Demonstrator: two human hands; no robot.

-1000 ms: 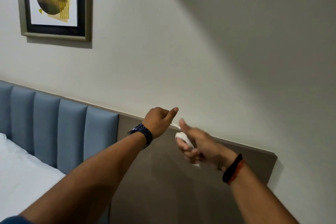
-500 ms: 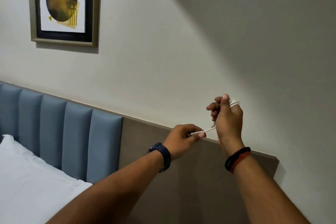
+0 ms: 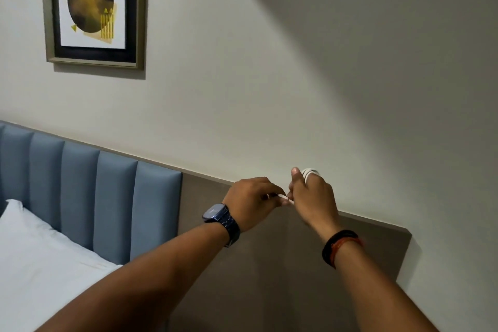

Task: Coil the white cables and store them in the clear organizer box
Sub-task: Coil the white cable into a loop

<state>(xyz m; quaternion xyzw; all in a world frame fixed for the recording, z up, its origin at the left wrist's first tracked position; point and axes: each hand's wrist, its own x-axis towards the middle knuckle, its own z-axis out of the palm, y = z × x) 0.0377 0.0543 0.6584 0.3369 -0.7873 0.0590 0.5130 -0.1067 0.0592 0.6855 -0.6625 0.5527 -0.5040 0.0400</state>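
A white cable (image 3: 310,172) is wound in several loops around the fingers of my right hand (image 3: 312,197), which is raised in front of the wall with its back toward me. My left hand (image 3: 253,202), wearing a dark blue watch, pinches the short free end of the same cable (image 3: 283,197) right beside the right hand's fingers. Both hands nearly touch. The clear organizer box is not in view.
A brown panel (image 3: 377,250) and a blue padded headboard (image 3: 80,191) run along the wall behind my hands. A white pillow (image 3: 35,259) lies at lower left. A framed picture (image 3: 94,11) hangs at upper left.
My left hand has moved right, closing the gap to my right hand, so the stretch of free cable between them has shortened. The right hand has dropped slightly, coil still on its fingers.
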